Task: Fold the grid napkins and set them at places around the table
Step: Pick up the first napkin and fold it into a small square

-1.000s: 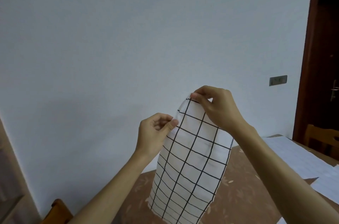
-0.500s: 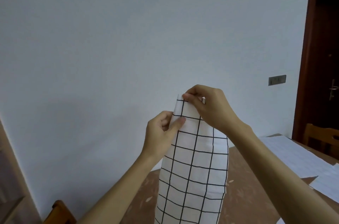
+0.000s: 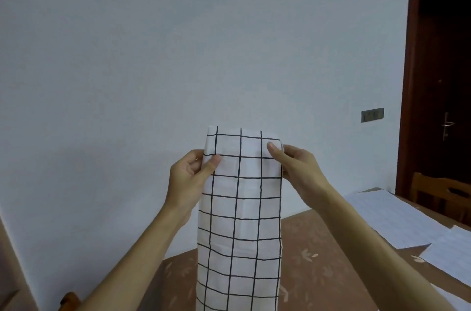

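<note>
Left grip (image 3: 190, 175) pinches the left edge of the grid napkin (image 3: 242, 208) a little below its top, thumb on the near face and fingers curled behind. Right grip (image 3: 298, 170) pinches the right edge at about the same height, thumb laid flat on the cloth. Between them the napkin hangs upright as a long, narrow strip, white with black lines, in the air over the brown surface (image 3: 318, 247). Its lower end runs out of the bottom of the view, so I cannot tell whether it touches the surface. Pale sheets (image 3: 382, 219) with a faint grid lie flat on the surface to the right. Beyond them a wooden chair (image 3: 443, 196) stands before a dark door (image 3: 443, 81), and a switch plate (image 3: 372, 115) sits on the wall.
</note>
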Motion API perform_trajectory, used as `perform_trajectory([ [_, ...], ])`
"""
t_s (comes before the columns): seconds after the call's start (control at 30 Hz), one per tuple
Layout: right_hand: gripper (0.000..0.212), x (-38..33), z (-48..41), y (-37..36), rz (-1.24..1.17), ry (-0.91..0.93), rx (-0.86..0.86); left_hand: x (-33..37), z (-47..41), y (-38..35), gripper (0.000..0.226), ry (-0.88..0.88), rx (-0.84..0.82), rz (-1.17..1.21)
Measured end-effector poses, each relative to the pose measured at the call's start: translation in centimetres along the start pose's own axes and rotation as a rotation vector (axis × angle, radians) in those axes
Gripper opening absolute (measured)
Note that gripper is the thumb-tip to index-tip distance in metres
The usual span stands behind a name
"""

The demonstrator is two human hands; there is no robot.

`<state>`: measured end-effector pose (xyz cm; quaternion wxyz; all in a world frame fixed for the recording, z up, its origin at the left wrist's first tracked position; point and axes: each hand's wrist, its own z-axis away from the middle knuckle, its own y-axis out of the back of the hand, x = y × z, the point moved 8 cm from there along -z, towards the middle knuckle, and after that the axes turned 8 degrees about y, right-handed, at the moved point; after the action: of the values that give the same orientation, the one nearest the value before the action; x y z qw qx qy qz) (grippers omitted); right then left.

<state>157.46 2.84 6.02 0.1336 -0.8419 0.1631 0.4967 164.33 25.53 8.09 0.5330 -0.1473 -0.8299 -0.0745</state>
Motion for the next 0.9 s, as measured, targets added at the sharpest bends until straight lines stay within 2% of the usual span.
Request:
perform_trajectory([
  [0.07, 0.027, -0.8, 0.0, -0.3, -0.125, 0.055, 0.050, 0.0, 0.1, 0.2, 0.017, -0.004, -0.001, -0.029],
  [0.13, 0.021, -1.4, 0.1, -0.3, -0.198, 0.075, 0.082, 0.1, 0.1, 0.5, 0.018, -0.004, -0.003, -0.052],
  [0.37, 0.025, -2.9, 0.1, 0.1, -0.245, 0.126, 0.088, 0.9, -0.2, 0.6, 0.022, 0.008, -0.029, -0.086],
  [0.53, 0.029, -3.3, 0.4, 0.3, -0.242, 0.154, 0.067, 1.6, -0.3, -0.2, 0.013, -0.006, -0.029, -0.104],
  [0.9, 0.023, -2.4, 0.3, 1.8, -0.204, 0.100, 0.159, 2.0, 0.0, -0.2, 0.013, -0.024, -0.020, -0.181],
])
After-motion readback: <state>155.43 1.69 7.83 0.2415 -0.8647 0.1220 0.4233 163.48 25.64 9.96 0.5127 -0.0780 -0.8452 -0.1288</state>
